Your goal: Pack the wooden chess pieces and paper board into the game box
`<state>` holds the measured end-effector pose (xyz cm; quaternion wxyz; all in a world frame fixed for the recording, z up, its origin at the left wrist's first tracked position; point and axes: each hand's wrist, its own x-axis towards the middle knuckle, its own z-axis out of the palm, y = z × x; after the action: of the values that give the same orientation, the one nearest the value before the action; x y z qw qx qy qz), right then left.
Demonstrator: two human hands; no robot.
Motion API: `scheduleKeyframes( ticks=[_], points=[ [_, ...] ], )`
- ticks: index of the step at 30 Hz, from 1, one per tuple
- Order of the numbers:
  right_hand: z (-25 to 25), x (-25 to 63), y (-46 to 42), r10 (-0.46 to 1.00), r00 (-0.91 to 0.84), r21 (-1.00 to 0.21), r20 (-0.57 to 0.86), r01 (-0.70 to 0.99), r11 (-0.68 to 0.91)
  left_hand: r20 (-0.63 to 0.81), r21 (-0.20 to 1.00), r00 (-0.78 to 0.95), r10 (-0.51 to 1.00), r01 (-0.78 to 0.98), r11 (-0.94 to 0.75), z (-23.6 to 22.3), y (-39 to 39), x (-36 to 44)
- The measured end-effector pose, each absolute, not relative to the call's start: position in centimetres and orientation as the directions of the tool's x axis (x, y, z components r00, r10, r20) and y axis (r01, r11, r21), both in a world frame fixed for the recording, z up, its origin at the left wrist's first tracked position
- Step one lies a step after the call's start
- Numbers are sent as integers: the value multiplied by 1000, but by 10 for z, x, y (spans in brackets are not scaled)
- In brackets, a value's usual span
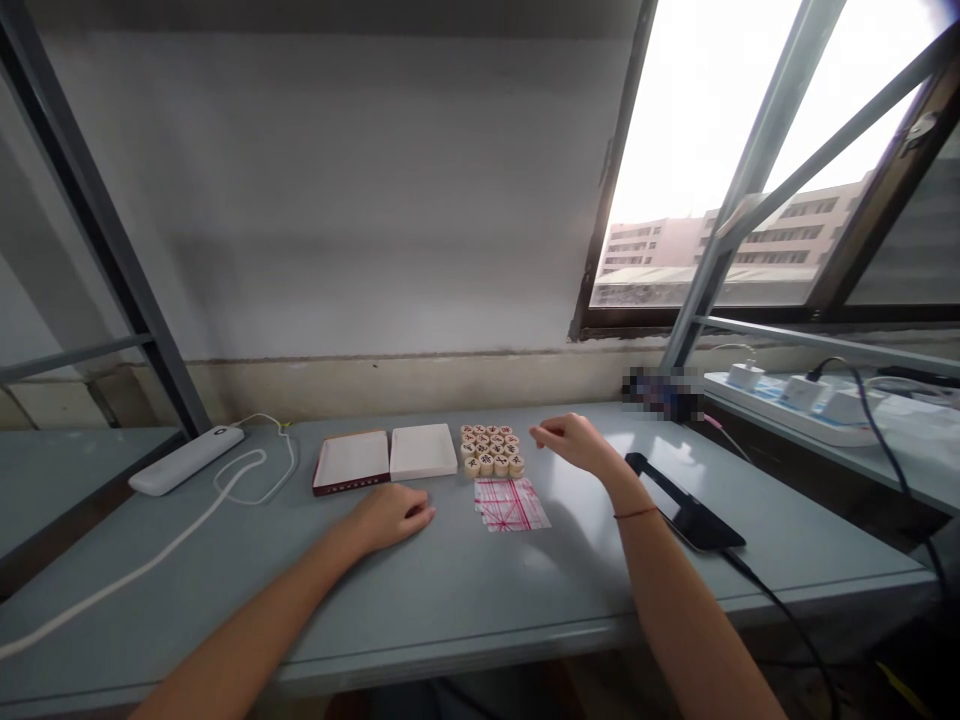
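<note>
Round wooden Chinese chess pieces (493, 450) stand stacked in a tight block of rows, their tops marked with red and dark characters. To the right of the block, slightly above the desk, is my right hand (574, 443), its fingers curled together and pointing left; I see nothing in them. My left hand (394, 515) rests on the desk with loosely closed fingers, nothing visible in it. In front of the pieces lies a creased paper board (512, 505) with red lines. A dark red box (352, 462) with a white inside and a white tray (423, 452) sit side by side beyond my left hand.
On the grey-blue desk (360, 610), a black phone (686, 503) with a cable lies right of my right forearm. A white power strip (787, 410) with plugs stands farther right. A white elongated device (186, 460) and white cable (165, 548) are at left. Metal posts flank the desk.
</note>
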<state>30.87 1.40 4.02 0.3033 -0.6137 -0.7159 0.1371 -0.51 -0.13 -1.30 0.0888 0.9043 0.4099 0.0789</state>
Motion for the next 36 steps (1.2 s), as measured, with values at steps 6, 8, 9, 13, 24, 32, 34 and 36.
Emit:
scheduleKeyframes(
  ticks=[6,8,9,13,24,32,34,36],
  points=[
    [35,303,9,904,-399,-587,-154,772,241,51,223,644,764,738,-637,-9,-3,-4],
    [35,298,8,885,-424,-581,-192,776,246,48,222,644,764,739,-637,-9,-3,-4],
    [35,297,7,882,-425,-572,-201,782,246,49,223,644,763,738,-637,-10,-2,-4],
    [32,296,8,894,-383,-533,-231,819,213,59,231,645,762,734,-639,-10,-2,-4],
    [23,287,8,904,-377,-532,-202,817,222,54,224,637,769,742,-632,-7,-3,-4],
    [22,270,5,917,-342,-449,-207,865,222,163,193,643,748,723,-664,-8,-7,-1],
    [22,269,4,910,-368,-432,-188,864,260,296,155,586,755,750,-643,-7,-5,1],
    [24,270,2,893,-414,-454,-175,839,300,426,114,485,764,809,-577,-7,-1,-1]
  ],
)
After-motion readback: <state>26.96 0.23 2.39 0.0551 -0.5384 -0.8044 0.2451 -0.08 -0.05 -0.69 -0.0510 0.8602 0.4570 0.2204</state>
